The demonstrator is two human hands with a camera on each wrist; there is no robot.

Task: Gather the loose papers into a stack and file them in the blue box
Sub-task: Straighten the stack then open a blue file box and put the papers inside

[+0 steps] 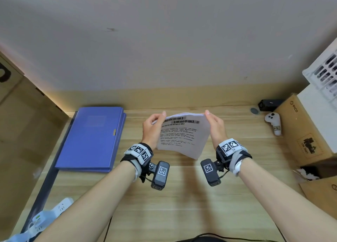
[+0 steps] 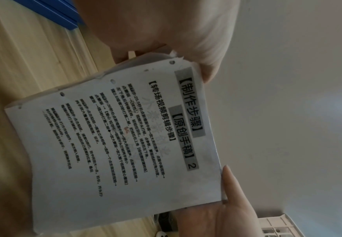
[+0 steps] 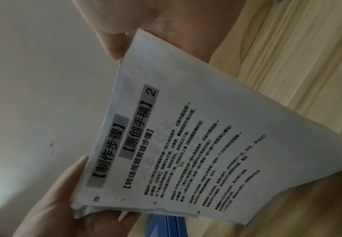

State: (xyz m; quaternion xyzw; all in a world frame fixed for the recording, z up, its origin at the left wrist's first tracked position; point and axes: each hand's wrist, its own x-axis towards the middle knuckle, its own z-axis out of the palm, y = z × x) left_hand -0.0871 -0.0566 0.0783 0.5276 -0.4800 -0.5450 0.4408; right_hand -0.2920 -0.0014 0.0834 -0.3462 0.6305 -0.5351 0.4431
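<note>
I hold a stack of printed papers (image 1: pixel 182 137) tilted above the middle of the wooden desk (image 1: pixel 182 196), with the sheet marked 2 facing me. My left hand (image 1: pixel 153 127) pinches its upper left corner and my right hand (image 1: pixel 216 127) pinches its upper right corner. The left wrist view shows the stack (image 2: pixel 115 144) with punched holes along the edge at my left hand (image 2: pixel 166 32). In the right wrist view my right hand (image 3: pixel 113 44) has its thumb in front of the stack (image 3: pixel 186 144). The blue box (image 1: pixel 91 137) lies flat and closed on the desk, left of the papers.
Cardboard boxes (image 1: pixel 306 132) stand at the right, with a white controller (image 1: pixel 273 122) and a small black device (image 1: pixel 269 104) beside them. A white crate (image 1: pixel 326 72) sits above them. A power strip (image 1: pixel 54 210) lies at the lower left. The wall is close behind.
</note>
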